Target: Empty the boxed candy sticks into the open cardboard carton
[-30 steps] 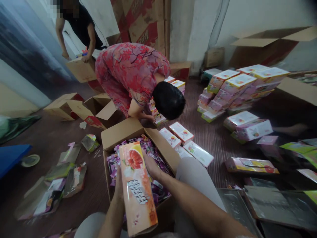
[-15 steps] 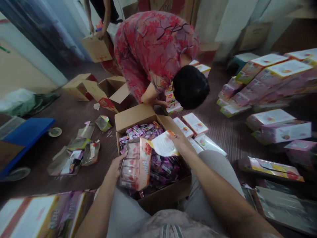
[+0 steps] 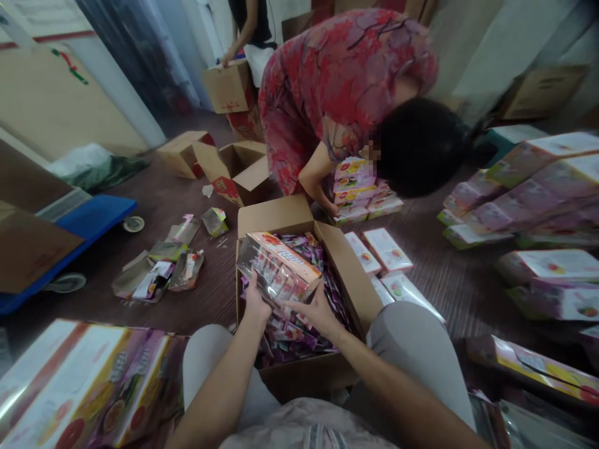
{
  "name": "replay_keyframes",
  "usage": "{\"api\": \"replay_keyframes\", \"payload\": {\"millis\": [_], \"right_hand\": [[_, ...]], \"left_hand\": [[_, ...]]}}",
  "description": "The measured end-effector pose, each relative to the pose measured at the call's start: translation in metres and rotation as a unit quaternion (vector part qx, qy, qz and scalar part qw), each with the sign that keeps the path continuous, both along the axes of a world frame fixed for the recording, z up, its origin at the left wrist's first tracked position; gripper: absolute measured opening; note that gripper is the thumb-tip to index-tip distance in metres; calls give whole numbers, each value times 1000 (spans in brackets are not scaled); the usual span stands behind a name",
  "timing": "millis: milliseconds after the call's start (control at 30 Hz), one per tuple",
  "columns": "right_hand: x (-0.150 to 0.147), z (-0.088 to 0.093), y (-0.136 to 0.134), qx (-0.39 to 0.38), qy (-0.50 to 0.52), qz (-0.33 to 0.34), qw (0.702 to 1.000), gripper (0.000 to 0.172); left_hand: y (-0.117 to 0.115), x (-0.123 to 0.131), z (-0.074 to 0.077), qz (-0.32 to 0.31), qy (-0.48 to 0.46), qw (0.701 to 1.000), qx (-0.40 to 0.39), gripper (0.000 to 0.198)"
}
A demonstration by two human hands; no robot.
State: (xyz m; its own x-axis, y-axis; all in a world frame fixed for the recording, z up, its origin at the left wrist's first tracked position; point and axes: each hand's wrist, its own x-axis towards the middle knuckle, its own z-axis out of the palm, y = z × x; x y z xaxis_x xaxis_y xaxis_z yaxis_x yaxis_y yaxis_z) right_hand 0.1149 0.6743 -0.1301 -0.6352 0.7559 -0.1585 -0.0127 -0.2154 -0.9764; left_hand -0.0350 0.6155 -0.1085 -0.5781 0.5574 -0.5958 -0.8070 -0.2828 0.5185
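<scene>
A clear-fronted product box (image 3: pixel 296 257) with an orange printed side is tilted over an open carton between my knees. Pinkish sachets show through its window. My left hand (image 3: pixel 257 302) grips the box's near lower side. At its right end, my right hand (image 3: pixel 322 312) holds the corner between thumb and fingers. Loose purple sachets (image 3: pixel 334 293) fill the brown carton (image 3: pixel 353 274) underneath.
A person in a red floral outfit (image 3: pixel 327 75) bends over stacked boxes (image 3: pixel 353 187) just ahead. Emptied packaging (image 3: pixel 154 274) and a blue trolley (image 3: pixel 103 215) are at left. Product boxes (image 3: pixel 538 187) are stacked at right, with more (image 3: pixel 84 380) at front left. Another person's hand (image 3: pixel 228 57) touches a carton.
The box has turned from upright to slanting lengthwise. My right hand has moved from the raised white flap to the box's end, and that flap no longer shows lifted. The view has shifted left.
</scene>
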Motion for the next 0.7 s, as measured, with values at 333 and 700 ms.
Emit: {"api": "replay_keyframes", "payload": {"millis": [333, 700], "right_hand": [[27, 39, 63, 100, 51, -16, 994, 94], [38, 45, 70, 191, 43, -82, 977, 90]], "left_hand": [[-29, -30, 11, -98, 79, 991, 37, 67], [-18, -17, 47, -86, 140, 985, 45, 67]]}}
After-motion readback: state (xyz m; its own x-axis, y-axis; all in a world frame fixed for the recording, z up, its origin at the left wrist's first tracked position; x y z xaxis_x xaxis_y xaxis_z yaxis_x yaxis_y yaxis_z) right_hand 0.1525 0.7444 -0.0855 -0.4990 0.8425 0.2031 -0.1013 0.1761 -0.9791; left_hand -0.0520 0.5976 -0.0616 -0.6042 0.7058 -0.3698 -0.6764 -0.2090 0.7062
